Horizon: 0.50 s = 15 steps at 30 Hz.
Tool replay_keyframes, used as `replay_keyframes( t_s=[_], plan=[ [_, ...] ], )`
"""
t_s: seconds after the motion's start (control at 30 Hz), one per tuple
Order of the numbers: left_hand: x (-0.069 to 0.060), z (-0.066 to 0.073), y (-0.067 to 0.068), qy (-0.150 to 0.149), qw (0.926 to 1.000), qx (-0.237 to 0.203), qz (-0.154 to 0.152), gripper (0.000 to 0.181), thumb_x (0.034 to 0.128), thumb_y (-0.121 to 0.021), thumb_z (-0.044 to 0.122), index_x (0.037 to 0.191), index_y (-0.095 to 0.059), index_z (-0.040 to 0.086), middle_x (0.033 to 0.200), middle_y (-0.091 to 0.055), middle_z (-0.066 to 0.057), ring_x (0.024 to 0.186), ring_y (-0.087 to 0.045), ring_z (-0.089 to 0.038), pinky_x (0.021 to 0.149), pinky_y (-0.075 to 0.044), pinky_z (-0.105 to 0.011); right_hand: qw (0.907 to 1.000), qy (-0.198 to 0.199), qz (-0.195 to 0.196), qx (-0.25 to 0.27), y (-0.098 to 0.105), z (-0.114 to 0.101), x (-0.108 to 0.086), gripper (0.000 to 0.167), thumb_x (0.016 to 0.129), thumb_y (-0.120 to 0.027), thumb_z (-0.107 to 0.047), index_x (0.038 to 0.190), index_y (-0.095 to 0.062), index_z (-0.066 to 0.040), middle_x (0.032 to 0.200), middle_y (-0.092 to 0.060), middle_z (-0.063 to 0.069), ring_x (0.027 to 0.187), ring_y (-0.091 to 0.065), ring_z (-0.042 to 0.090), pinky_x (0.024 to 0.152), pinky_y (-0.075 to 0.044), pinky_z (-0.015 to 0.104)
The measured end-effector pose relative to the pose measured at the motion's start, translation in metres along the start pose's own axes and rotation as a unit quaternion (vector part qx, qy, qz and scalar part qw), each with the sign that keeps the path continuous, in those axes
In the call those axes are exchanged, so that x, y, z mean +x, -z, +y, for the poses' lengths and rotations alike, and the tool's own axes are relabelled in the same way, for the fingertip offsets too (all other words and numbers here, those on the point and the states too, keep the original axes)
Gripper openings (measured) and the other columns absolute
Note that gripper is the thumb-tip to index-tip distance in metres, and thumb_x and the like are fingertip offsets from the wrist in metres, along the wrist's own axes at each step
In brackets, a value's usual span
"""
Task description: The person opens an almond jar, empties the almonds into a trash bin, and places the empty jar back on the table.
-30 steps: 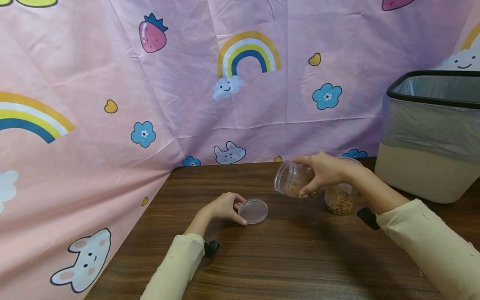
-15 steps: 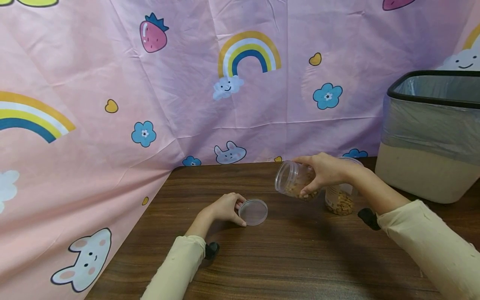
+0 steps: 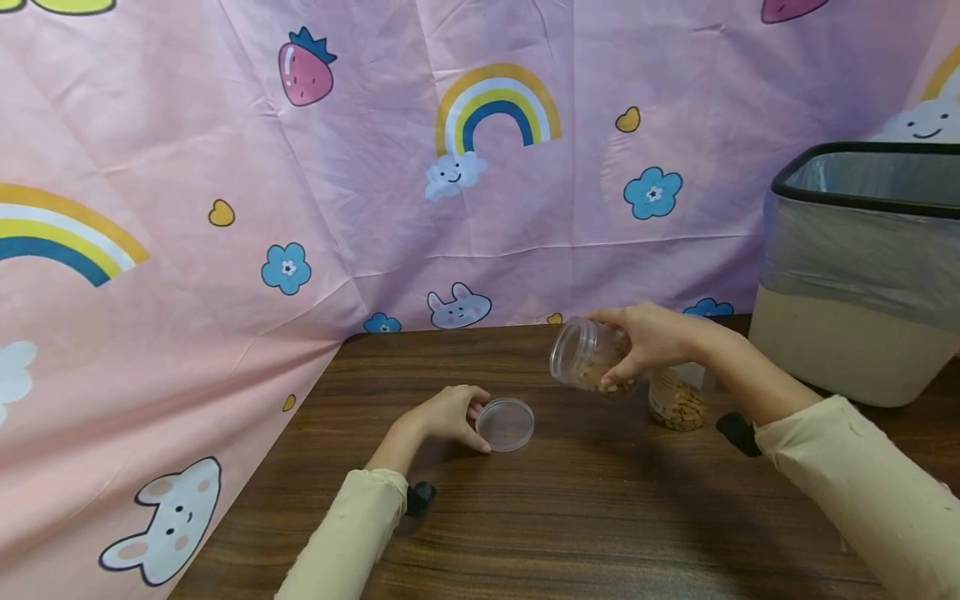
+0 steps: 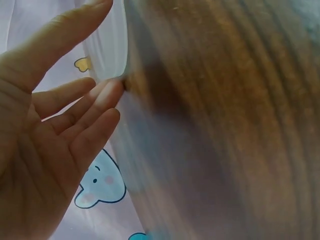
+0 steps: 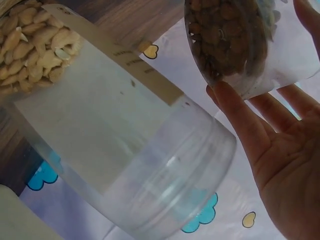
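Note:
A clear round lid (image 3: 506,424) is held at its left edge by the left hand (image 3: 447,416), thumb in front and fingers behind, low over the wooden table. The right hand (image 3: 651,341) grips a clear jar (image 3: 581,357) from above; the jar is tilted with its mouth to the left and brown, nut-like pieces lie inside. Behind the right hand and wrist stands a second clear jar (image 3: 677,400) with similar pieces in its lower part. In the right wrist view this labelled jar (image 5: 125,125) stands beside the held jar (image 5: 227,40).
A bin (image 3: 847,333) with a dark rim and a plastic liner stands at the right. Patterned cloth (image 3: 517,208) hangs behind the brown table (image 3: 525,533) and along its left side.

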State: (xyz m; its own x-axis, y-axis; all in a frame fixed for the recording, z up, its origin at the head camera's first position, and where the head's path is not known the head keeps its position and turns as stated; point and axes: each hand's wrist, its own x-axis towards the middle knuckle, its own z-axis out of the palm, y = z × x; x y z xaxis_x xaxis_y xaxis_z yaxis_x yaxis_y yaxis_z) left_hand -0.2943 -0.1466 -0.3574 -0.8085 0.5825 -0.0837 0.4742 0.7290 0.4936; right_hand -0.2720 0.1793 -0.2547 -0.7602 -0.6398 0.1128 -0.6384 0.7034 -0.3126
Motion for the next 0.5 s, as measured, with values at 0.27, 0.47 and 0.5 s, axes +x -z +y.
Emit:
replay_keyframes(
  t_s=[0.27,0.47,0.5],
  plan=[
    [-0.001,0.007,0.011,0.005,0.9999,-0.005,-0.008,0.075,0.0656,-0.084,0.025,0.126,-0.05,-0.004,0.106,-0.057,-0.012,0.094,-0.054,-0.022,0.081,-0.045,-0.032,0.9999,-0.005,-0.011,-0.004,0.013,-0.005,0.001,0.09,0.067,-0.079,-0.045,0.136,-0.04,-0.002,0.113,-0.058,0.021,0.096,-0.059,0.028,0.076,-0.047,0.041],
    [0.005,0.014,0.023,-0.006,0.9999,0.002,-0.008,0.073,0.0671,-0.083,0.026,0.126,-0.05,-0.001,0.11,-0.058,-0.016,0.097,-0.057,-0.024,0.083,-0.046,-0.034,0.9996,-0.001,0.004,-0.027,0.029,-0.012,0.004,0.089,0.066,-0.081,-0.041,0.135,-0.041,-0.001,0.112,-0.059,0.022,0.092,-0.06,0.027,0.077,-0.046,0.042],
    [0.007,0.016,0.025,-0.004,1.0,0.003,-0.008,0.073,0.0674,-0.083,0.026,0.127,-0.05,0.0,0.111,-0.058,-0.016,0.098,-0.057,-0.024,0.083,-0.046,-0.034,0.9995,0.0,0.008,-0.03,0.032,-0.013,0.004,0.088,0.066,-0.081,-0.041,0.135,-0.042,-0.001,0.112,-0.059,0.022,0.093,-0.059,0.027,0.078,-0.046,0.043]
  ],
)
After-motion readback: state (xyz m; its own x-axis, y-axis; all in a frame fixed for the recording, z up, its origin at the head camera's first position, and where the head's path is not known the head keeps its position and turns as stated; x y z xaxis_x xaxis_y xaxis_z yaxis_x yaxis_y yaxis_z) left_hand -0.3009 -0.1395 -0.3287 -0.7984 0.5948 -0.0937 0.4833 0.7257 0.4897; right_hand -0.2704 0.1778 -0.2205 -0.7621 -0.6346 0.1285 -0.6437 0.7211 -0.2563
